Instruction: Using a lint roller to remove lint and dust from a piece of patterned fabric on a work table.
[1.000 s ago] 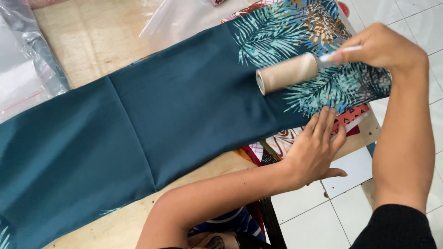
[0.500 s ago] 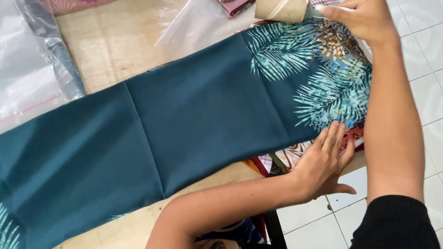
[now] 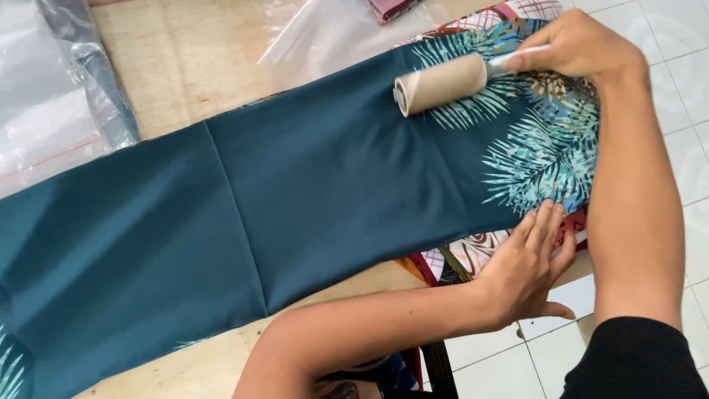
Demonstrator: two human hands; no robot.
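A tan lint roller (image 3: pixel 441 83) is gripped by the right hand (image 3: pixel 578 48) on smooth teal cloth (image 3: pixel 295 192) (leaf-printed end), pressed flat by the open left hand (image 3: pixel 530 266)

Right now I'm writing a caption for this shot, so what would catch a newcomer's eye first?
The long teal cloth lies slantwise over the wooden table, with pale leaf print at its right end. On that end rests a tan lint roller, held by the right hand. The left hand lies flat on the cloth's near edge, over patterned fabrics underneath.
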